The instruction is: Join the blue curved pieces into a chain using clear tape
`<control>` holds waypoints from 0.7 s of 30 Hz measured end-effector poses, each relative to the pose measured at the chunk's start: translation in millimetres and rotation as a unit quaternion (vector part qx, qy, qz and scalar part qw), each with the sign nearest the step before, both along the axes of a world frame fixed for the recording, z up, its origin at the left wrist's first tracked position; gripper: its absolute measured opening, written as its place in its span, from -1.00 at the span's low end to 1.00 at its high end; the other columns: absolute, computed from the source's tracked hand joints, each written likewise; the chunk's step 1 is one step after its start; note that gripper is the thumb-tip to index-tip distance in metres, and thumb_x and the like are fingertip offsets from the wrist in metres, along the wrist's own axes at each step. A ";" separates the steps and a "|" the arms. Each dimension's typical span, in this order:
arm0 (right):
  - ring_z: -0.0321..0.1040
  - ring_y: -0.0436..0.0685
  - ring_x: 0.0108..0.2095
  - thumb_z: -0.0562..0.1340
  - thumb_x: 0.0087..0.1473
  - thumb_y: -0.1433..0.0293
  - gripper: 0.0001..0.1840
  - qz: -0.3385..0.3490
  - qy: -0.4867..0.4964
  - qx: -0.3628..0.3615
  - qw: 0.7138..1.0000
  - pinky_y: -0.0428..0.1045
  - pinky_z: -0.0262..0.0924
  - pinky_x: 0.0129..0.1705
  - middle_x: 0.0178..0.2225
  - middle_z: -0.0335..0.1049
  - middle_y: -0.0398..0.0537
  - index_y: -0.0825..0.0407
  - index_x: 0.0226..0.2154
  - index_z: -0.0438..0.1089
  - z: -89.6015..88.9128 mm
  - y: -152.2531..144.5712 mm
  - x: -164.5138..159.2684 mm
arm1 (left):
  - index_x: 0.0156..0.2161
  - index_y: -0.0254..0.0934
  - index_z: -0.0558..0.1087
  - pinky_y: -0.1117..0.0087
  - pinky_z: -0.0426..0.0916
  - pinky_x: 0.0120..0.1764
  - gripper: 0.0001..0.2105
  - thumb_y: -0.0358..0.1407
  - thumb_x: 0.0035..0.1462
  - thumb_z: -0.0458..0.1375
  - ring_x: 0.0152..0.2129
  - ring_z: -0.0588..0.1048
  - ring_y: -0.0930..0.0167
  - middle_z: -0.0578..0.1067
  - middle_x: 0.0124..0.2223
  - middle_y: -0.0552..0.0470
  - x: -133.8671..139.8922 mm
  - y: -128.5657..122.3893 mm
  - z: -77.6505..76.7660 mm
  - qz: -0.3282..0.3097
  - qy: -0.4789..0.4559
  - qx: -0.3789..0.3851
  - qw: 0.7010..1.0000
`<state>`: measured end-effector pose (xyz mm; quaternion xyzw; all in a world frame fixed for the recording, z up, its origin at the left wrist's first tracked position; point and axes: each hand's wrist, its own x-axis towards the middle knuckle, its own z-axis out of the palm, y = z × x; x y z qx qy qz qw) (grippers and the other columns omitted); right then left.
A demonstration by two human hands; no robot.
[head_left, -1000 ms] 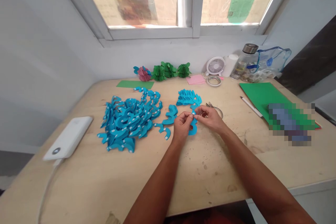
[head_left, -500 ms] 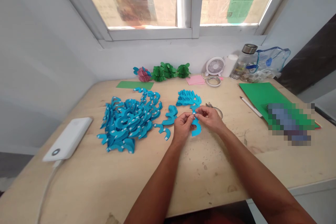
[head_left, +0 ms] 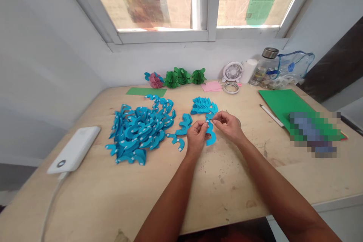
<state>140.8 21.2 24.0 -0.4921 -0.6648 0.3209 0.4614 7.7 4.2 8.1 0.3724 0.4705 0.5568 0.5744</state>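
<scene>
My left hand (head_left: 197, 135) pinches a wavy blue paper cutout (head_left: 210, 137) between thumb and fingers, near the middle of the table. A small white patch shows near the cutout's top. Just right of it, my right hand (head_left: 228, 126) has thumb and fingertips closed together; whatever they hold is too small to make out. Behind both hands lies a row of overlapping blue cutouts (head_left: 202, 106). A few more blue cutouts (head_left: 185, 123) rest beside my left hand. Farther left spreads a large heap of blue cutouts (head_left: 138, 128), many bearing white patches.
A white power bank (head_left: 74, 149) with a cable lies at left. Along the wall stand green paper figures (head_left: 181, 76), a small fan (head_left: 232, 72), a tape roll (head_left: 230, 88) and a bottle (head_left: 263, 66). Green sheets (head_left: 279, 104) and a white pen (head_left: 271, 115) lie at right.
My right fingertips have drawn slightly right, away from the cutout's top where both hands met. My left hand still holds the cutout, which has shifted a little left.
</scene>
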 end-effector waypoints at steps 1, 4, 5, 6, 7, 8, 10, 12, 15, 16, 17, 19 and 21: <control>0.29 -0.01 -0.47 0.19 -0.06 0.34 -0.89 0.002 -0.013 0.012 1.000 -0.10 0.18 -0.46 -0.48 0.37 -0.14 0.04 -0.45 0.36 0.2 0.0 -0.1 | -0.45 -0.33 0.40 0.56 0.29 -0.65 -0.71 -0.11 -0.17 0.24 -0.73 0.30 0.60 0.36 -0.57 0.15 0.2 0.1 -0.4 0.003 0.001 0.002 1.000; 0.32 0.04 -0.37 0.20 -0.07 0.38 -0.92 0.010 -0.036 0.042 0.998 -0.09 0.19 -0.44 -0.40 0.40 -0.08 0.03 -0.45 0.37 -0.7 0.3 -0.6 | -0.44 -0.33 0.41 0.56 0.26 -0.66 -0.72 -0.12 -0.16 0.24 -0.73 0.27 0.60 0.33 -0.59 0.16 1.1 -0.3 -1.6 0.007 0.007 0.012 1.000; 0.32 0.05 -0.34 0.20 -0.07 0.38 -0.93 0.010 -0.040 0.050 0.998 -0.08 0.20 -0.43 -0.38 0.40 -0.07 0.03 -0.45 0.37 -1.0 0.4 -0.8 | -0.44 -0.33 0.41 0.57 0.25 -0.66 -0.73 -0.13 -0.15 0.24 -0.73 0.27 0.60 0.33 -0.59 0.16 1.4 -0.7 -1.7 0.006 0.010 0.016 1.000; 0.33 0.06 -0.31 0.20 -0.08 0.39 -0.93 0.008 -0.044 0.055 0.998 -0.08 0.20 -0.42 -0.35 0.40 -0.06 0.03 -0.45 0.37 -1.0 0.3 -1.0 | -0.43 -0.33 0.41 0.57 0.25 -0.67 -0.73 -0.13 -0.15 0.24 -0.73 0.27 0.60 0.33 -0.59 0.16 1.5 -1.1 -1.6 0.006 0.012 0.019 1.000; 0.33 0.07 -0.30 0.20 -0.08 0.40 -0.93 0.002 -0.045 0.059 0.997 -0.07 0.21 -0.41 -0.34 0.41 -0.05 0.03 -0.45 0.37 -0.8 0.1 -1.2 | -0.43 -0.33 0.41 0.57 0.24 -0.67 -0.73 -0.13 -0.14 0.23 -0.73 0.27 0.60 0.33 -0.59 0.16 1.7 -1.5 -1.4 0.004 0.014 0.022 1.000; 0.34 0.07 -0.29 0.20 -0.08 0.40 -0.93 -0.006 -0.046 0.064 0.997 -0.06 0.21 -0.40 -0.32 0.41 -0.05 0.03 -0.44 0.38 -0.2 -0.3 -1.4 | -0.43 -0.32 0.41 0.57 0.24 -0.67 -0.74 -0.14 -0.13 0.23 -0.73 0.27 0.60 0.33 -0.58 0.15 1.7 -1.8 -1.0 0.003 0.017 0.025 1.000; 0.34 0.08 -0.27 0.20 -0.07 0.41 -0.93 -0.023 -0.047 0.077 0.996 -0.05 0.22 -0.38 -0.30 0.41 -0.04 0.02 -0.42 0.38 1.6 -1.3 -1.6 | -0.42 -0.32 0.41 0.56 0.26 -0.66 -0.75 -0.14 -0.12 0.22 -0.72 0.28 0.60 0.33 -0.58 0.15 1.6 -2.2 -0.5 0.004 0.020 0.031 0.999; 0.34 0.08 -0.24 0.20 -0.06 0.41 -0.94 -0.025 -0.053 0.093 0.994 -0.05 0.22 -0.37 -0.28 0.41 -0.02 0.02 -0.43 0.38 3.1 -2.3 -1.8 | -0.42 -0.32 0.41 0.56 0.27 -0.65 -0.75 -0.15 -0.12 0.22 -0.72 0.28 0.59 0.33 -0.58 0.15 1.5 -2.2 -0.7 0.007 0.022 0.035 0.999; 0.33 0.11 -0.20 0.21 -0.06 0.40 -0.95 -0.008 -0.070 0.101 0.992 -0.04 0.21 -0.35 -0.26 0.40 -0.01 0.02 -0.47 0.39 2.9 -2.8 -2.0 | -0.40 -0.32 0.42 0.56 0.28 -0.65 -0.75 -0.14 -0.10 0.21 -0.71 0.29 0.58 0.35 -0.58 0.14 1.5 -1.3 -3.7 0.011 0.030 0.041 0.999; 0.32 0.11 -0.19 0.22 -0.06 0.39 -0.95 -0.005 -0.075 0.099 0.992 -0.04 0.21 -0.35 -0.25 0.40 0.00 0.02 -0.47 0.39 2.1 -2.6 -2.1 | -0.40 -0.32 0.42 0.56 0.28 -0.65 -0.75 -0.14 -0.10 0.21 -0.70 0.30 0.58 0.35 -0.57 0.13 1.4 -0.8 -5.5 0.012 0.035 0.045 0.998; 0.32 0.12 -0.18 0.22 -0.06 0.39 -0.95 -0.006 -0.078 0.097 0.992 -0.04 0.21 -0.35 -0.25 0.40 0.00 0.02 -0.47 0.39 1.3 -2.4 -2.2 | -0.39 -0.33 0.42 0.56 0.28 -0.64 -0.75 -0.14 -0.09 0.20 -0.68 0.31 0.57 0.36 -0.56 0.13 1.3 -0.3 -7.7 0.011 0.042 0.050 0.998; 0.32 0.11 -0.18 0.22 -0.07 0.39 -0.95 -0.012 -0.080 0.094 0.992 -0.03 0.21 -0.33 -0.25 0.41 -0.01 0.02 -0.47 0.39 -0.3 -1.7 -2.6 | -0.38 -0.33 0.43 0.56 0.30 -0.62 -0.75 -0.15 -0.07 0.19 -0.65 0.33 0.56 0.38 -0.53 0.11 0.8 1.1 -13.0 0.012 0.059 0.068 0.996; 0.32 0.11 -0.19 0.23 -0.07 0.39 -0.96 -0.017 -0.079 0.092 0.992 -0.02 0.20 -0.31 -0.26 0.41 -0.02 0.01 -0.48 0.39 -1.2 -1.1 -3.3 | -0.38 -0.33 0.44 0.56 0.30 -0.59 -0.76 -0.15 -0.05 0.17 -0.61 0.35 0.55 0.39 -0.51 0.11 0.2 2.5 -18.7 0.013 0.075 0.087 0.993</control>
